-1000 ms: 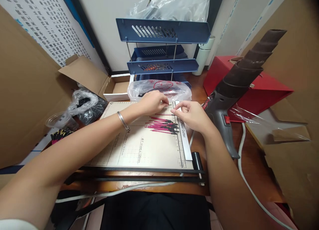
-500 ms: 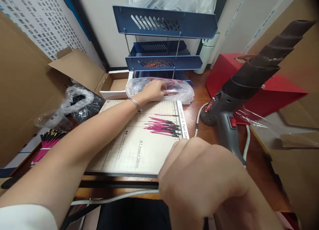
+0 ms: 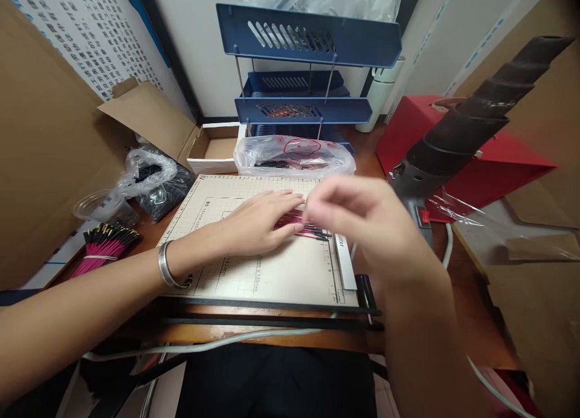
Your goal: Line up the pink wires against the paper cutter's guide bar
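My left hand (image 3: 265, 221), a silver bangle on its wrist, lies over the paper cutter's cream board (image 3: 290, 273). Its fingers are stretched out, with the thumb apart, at the left part of a loose bunch of magenta wires (image 3: 312, 229) with black ends. My right hand (image 3: 362, 209) is blurred above the right side of these wires, its fingers curled in and the thumb against them. Whatever it may hold is hidden. Behind the board, a clear plastic bag (image 3: 296, 155) contains dark and reddish pieces.
A banded wire bundle (image 3: 102, 249) lies at left, near a plastic cup (image 3: 104, 209) and a black-filled bag (image 3: 158, 188). An opened carton (image 3: 217, 146) and blue tray rack (image 3: 303, 110) stand behind. At right are a heat gun (image 3: 439, 158) and red box (image 3: 512, 152).
My left hand has come back from the plastic bag to the wires on the board. My right hand has risen from the near edge and moved forward to the wires.
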Available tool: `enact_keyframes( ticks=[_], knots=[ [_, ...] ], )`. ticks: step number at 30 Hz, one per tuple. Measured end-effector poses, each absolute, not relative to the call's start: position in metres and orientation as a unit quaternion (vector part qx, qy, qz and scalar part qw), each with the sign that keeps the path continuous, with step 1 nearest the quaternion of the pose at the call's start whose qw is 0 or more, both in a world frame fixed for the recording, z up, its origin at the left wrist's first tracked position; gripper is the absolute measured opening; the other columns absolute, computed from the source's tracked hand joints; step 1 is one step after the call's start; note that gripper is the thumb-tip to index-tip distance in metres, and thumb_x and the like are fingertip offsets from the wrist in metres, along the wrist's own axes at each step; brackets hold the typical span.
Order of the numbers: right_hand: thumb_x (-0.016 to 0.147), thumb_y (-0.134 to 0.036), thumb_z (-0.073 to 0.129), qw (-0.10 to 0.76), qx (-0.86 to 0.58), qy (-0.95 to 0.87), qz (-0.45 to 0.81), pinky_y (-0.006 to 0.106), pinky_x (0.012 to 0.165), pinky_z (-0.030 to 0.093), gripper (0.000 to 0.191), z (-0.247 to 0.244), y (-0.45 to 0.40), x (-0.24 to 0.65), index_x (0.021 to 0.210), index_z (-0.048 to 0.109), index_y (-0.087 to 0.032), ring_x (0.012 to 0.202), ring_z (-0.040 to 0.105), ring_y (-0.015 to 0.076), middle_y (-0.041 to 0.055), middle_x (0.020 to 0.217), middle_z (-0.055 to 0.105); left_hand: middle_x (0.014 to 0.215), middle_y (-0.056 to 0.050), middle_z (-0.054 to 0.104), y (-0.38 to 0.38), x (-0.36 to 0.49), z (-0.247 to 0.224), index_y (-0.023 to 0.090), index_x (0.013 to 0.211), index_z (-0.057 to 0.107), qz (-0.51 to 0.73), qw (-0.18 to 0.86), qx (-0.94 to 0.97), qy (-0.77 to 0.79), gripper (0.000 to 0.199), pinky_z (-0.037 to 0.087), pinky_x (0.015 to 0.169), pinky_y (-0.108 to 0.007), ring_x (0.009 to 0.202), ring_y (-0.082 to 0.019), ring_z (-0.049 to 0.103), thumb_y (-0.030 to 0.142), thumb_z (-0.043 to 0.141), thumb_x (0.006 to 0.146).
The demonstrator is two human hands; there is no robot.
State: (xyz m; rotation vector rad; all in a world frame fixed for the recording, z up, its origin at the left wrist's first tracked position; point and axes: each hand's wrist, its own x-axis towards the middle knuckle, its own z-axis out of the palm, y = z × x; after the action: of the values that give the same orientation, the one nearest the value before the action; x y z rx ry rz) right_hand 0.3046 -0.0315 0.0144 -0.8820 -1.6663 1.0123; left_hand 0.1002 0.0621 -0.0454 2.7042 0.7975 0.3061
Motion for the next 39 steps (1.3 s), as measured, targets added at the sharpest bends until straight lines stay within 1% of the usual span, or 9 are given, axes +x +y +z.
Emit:
enact_keyframes(
  ticks=[2, 5, 8, 12, 16, 20, 23, 33, 39],
  knots=[
    [0.095, -0.033, 0.071, 0.463, -0.506, -0.658, 0.311, 0.024, 0.069, 0.041, 0.020, 0.006, -0.001, 0.316, 0.092, 0.078, -0.014, 0.072, 0.056, 0.0103, 0.0029, 0.081, 0.070, 0.170, -0.014, 0.051, 0.057, 0.102, -0.046, 0.017, 0.159, 0.052, 0.071, 0.138, 0.948, 0.279, 0.059, 0.033, 0.135, -0.057, 0.161, -0.035, 0.044, 0.048, 0.048, 0.109],
    [0.092, -0.022, 0.071, 0.319, -0.684, -0.621, 0.212, 0.028, 0.073, 0.038, 0.017, -0.010, 0.027, 0.331, 0.099, 0.083, -0.015, 0.069, 0.050, 0.0113, 0.0034, 0.076, 0.067, 0.173, -0.014, 0.047, 0.057, 0.107, -0.049, 0.013, 0.164, 0.046, 0.033, 0.108, 0.948, 0.296, 0.060, 0.027, 0.137, -0.059, 0.164, -0.034, 0.038, 0.042, 0.040, 0.111],
    [0.093, -0.022, 0.070, 0.237, -0.710, -0.624, 0.225, 0.029, 0.074, 0.037, 0.019, -0.023, 0.032, 0.339, 0.104, 0.085, -0.016, 0.067, 0.049, 0.0116, 0.0019, 0.070, 0.062, 0.170, -0.013, 0.052, 0.055, 0.110, -0.053, 0.014, 0.160, 0.051, 0.045, 0.101, 0.945, 0.308, 0.056, 0.030, 0.137, -0.057, 0.162, -0.032, 0.042, 0.041, 0.040, 0.113],
    [0.094, -0.027, 0.072, 0.195, -0.676, -0.648, 0.293, 0.028, 0.068, 0.036, 0.020, -0.030, 0.025, 0.344, 0.106, 0.084, -0.017, 0.064, 0.047, 0.0105, -0.0013, 0.066, 0.057, 0.165, -0.013, 0.057, 0.050, 0.112, -0.057, 0.013, 0.157, 0.055, 0.073, 0.092, 0.946, 0.303, 0.053, 0.035, 0.133, -0.059, 0.158, -0.034, 0.046, 0.040, 0.043, 0.113],
    [0.092, -0.028, 0.073, 0.205, -0.667, -0.642, 0.317, 0.027, 0.067, 0.035, 0.020, -0.037, 0.019, 0.352, 0.105, 0.083, -0.016, 0.065, 0.046, 0.0101, -0.0009, 0.070, 0.061, 0.138, -0.011, 0.075, 0.061, 0.116, -0.052, 0.016, 0.133, 0.074, 0.104, 0.093, 0.943, 0.302, 0.038, 0.051, 0.114, -0.048, 0.128, -0.029, 0.066, 0.029, 0.045, 0.111],
    [0.092, -0.033, 0.072, 0.237, -0.655, -0.651, 0.302, 0.027, 0.064, 0.029, 0.022, -0.046, 0.019, 0.358, 0.101, 0.082, -0.015, 0.064, 0.043, 0.0099, -0.0009, 0.069, 0.059, 0.122, -0.012, 0.078, 0.085, 0.126, -0.035, 0.017, 0.124, 0.078, 0.062, 0.118, 0.946, 0.296, 0.031, 0.054, 0.098, -0.040, 0.111, -0.028, 0.071, 0.031, 0.062, 0.102],
    [0.091, -0.037, 0.072, 0.255, -0.657, -0.646, 0.294, 0.028, 0.063, 0.024, 0.026, -0.049, 0.021, 0.358, 0.099, 0.080, -0.014, 0.062, 0.039, 0.0098, -0.0014, 0.065, 0.054, 0.113, -0.011, 0.081, 0.097, 0.133, -0.023, 0.018, 0.116, 0.081, 0.012, 0.113, 0.952, 0.284, 0.026, 0.051, 0.084, -0.034, 0.098, -0.025, 0.073, 0.026, 0.066, 0.096],
    [0.093, -0.038, 0.070, 0.280, -0.678, -0.617, 0.286, 0.029, 0.068, 0.032, 0.026, -0.048, 0.021, 0.355, 0.099, 0.080, -0.015, 0.068, 0.046, 0.0114, 0.0001, 0.072, 0.059, 0.080, -0.004, 0.080, 0.110, 0.156, -0.003, 0.022, 0.089, 0.084, -0.096, 0.065, 0.967, 0.228, 0.024, 0.042, 0.064, -0.032, 0.067, -0.019, 0.063, 0.011, 0.064, 0.083],
    [0.095, -0.035, 0.067, 0.282, -0.679, -0.617, 0.280, 0.029, 0.069, 0.035, 0.025, -0.051, 0.023, 0.356, 0.098, 0.079, -0.013, 0.069, 0.049, 0.0121, 0.0011, 0.073, 0.062, 0.065, -0.004, 0.071, 0.101, 0.162, 0.001, 0.022, 0.072, 0.078, -0.132, 0.039, 0.962, 0.235, 0.017, 0.036, 0.056, -0.035, 0.056, -0.019, 0.053, 0.012, 0.064, 0.075]
  ],
)
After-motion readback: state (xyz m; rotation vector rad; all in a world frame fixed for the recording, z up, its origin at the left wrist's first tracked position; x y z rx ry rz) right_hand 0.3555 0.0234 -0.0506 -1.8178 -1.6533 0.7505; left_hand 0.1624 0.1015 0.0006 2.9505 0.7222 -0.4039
